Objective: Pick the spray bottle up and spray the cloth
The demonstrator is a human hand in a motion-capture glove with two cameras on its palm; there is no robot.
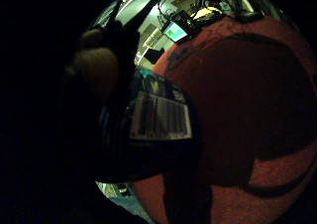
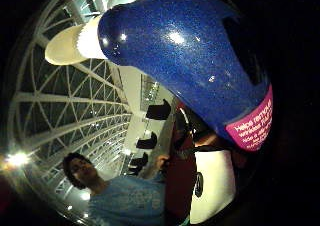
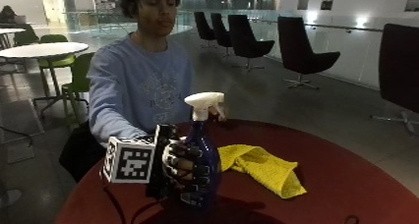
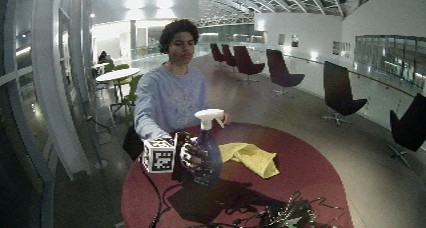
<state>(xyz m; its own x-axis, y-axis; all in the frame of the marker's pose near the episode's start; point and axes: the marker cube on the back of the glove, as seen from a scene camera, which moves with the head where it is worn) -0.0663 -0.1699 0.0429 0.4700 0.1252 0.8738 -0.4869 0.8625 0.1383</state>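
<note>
A dark blue spray bottle (image 3: 204, 153) with a white trigger head (image 3: 204, 104) stands upright just above the round red table (image 3: 340, 184). My gloved right hand (image 3: 185, 171) grips its body, fingers curled round it. The bottle fills the thumb side palm view (image 2: 195, 61) with a pink label (image 2: 252, 123), and its barcode label shows in the little finger side palm view (image 1: 161, 117). A crumpled yellow cloth (image 3: 262, 167) lies on the table just beside the bottle, on the side its nozzle faces. In the wide outside view the bottle (image 4: 208, 150), hand (image 4: 193, 163) and cloth (image 4: 251, 157) sit mid-table.
The person's bare left hand (image 3: 219, 113) rests at the table's far edge behind the bottle. A tangle of cables and devices (image 4: 286, 215) lies at the table's near edge. Black chairs (image 3: 301, 49) stand on the floor beyond.
</note>
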